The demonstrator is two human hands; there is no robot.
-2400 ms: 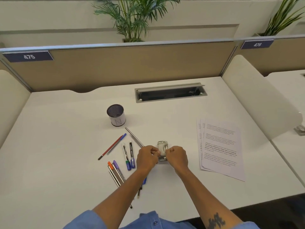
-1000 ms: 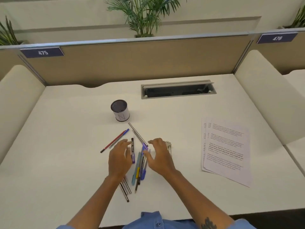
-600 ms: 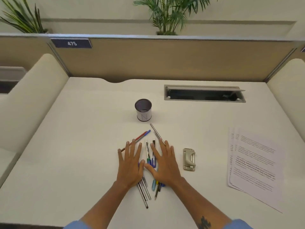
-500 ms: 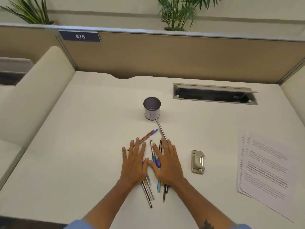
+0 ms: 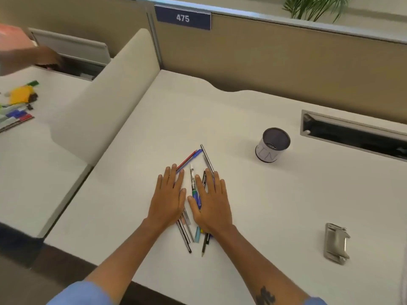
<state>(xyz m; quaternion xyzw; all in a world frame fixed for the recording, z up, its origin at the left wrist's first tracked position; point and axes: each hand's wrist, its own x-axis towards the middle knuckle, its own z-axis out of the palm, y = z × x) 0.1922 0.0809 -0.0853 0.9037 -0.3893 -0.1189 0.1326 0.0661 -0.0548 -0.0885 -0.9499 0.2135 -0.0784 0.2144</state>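
Change: both hands have left the metal punch [image 5: 335,243], which now lies alone at the right, well apart from them. They have since raked the scattered pens [image 5: 193,183] into one bunch. Their pose matches half a sec ago; only the view has swung left.
Meaning: gathering looks nearly done. Probably the next step is to scoop the bunch up for the cup.
L hand [image 5: 168,199]: flat, palm down, fingers straight, pressing on the left side of the bunch. It grips nothing.
R hand [image 5: 211,203]: same, flat on the right side, thumb beside the left thumb, no grasp yet.
Pens: on the desk [image 5: 264,205], under and between the palms. Tips fan out beyond the fingers and ends stick out toward the wrists. A red/blue pair [image 5: 187,159] and a silver pen [image 5: 207,160] splay outward.
Cup [image 5: 267,151]: upright, beyond and to the right, apart from the hands. The inside is dark, maybe sth small at the bottom, and no pens stand in it.
Cable slot [image 5: 352,137]: lid open, contents too dark to tell.
Next desk: coloured bits [image 5: 19,95], and another person's hand [image 5: 44,57] at a tray.
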